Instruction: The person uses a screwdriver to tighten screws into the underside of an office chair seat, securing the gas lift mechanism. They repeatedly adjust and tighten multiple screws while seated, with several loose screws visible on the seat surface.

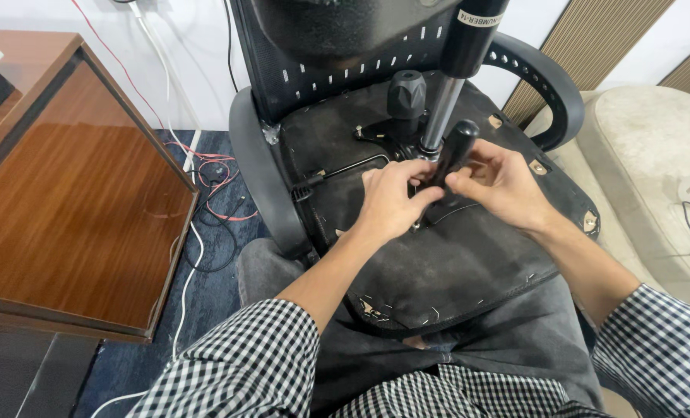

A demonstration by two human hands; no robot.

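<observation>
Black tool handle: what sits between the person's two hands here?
In the head view, the black tool handle stands tilted between the left hand and right hand, gripped by both sets of fingers, just in front of the chair's gas cylinder.

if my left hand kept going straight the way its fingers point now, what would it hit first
Most likely the black handle that the left hand already touches with its fingertips, with the right hand just beyond it. Both sit over the upturned chair seat; depth is hard to judge from above.
</observation>
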